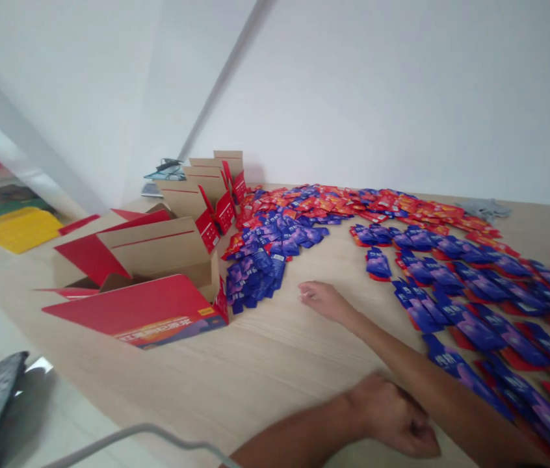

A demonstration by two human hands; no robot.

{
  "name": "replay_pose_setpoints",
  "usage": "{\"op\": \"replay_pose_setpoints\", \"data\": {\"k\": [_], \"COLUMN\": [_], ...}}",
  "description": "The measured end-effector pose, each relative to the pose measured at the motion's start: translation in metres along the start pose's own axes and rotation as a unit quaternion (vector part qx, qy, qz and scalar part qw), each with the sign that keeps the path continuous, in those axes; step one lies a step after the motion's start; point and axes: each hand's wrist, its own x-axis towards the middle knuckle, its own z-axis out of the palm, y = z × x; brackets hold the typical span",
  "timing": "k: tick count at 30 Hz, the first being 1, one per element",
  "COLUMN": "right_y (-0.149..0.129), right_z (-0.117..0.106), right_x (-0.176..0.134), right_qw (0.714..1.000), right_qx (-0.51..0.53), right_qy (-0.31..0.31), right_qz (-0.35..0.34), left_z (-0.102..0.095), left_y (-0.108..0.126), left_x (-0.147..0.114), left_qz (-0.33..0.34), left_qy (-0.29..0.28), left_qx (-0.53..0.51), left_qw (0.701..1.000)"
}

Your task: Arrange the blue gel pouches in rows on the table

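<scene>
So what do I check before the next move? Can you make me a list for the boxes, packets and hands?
1. Nearest red-and-brown cardboard box has its top open: ok, flaps raised.
2. Room inside that box: cannot tell, its walls and flaps hide the bottom.
3. Flat blue-purple and orange-red packets on the right are in rows: ok, roughly lined up.
4. Mixed heap of flat orange-red and blue-purple packets by the white wall is sorted: not ok, jumbled.
5. Right hand is free: ok, no packet shows in it.
6. Left hand is free: cannot tell, it's curled and blurred.
</scene>
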Motion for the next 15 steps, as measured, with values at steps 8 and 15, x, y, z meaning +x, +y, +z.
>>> {"op": "replay_pose_setpoints", "data": {"k": [8,15], "right_y": [0.008,0.018], "right_z": [0.045,0.054], "right_x": [0.111,0.139], "right_qw": [0.993,0.982], "right_qx": [-0.073,-0.137], "right_qy": [0.035,0.044], "right_qz": [0.086,0.121], "left_z": [-0.048,-0.048], "left_y": [0.010,0.008], "left_x": [0.000,-0.012], "left_qz": [-0.001,-0.057], "left_qy": [0.023,0.085], "left_qx": [-0.203,-0.279], "left_qw": [0.979,0.955]}}
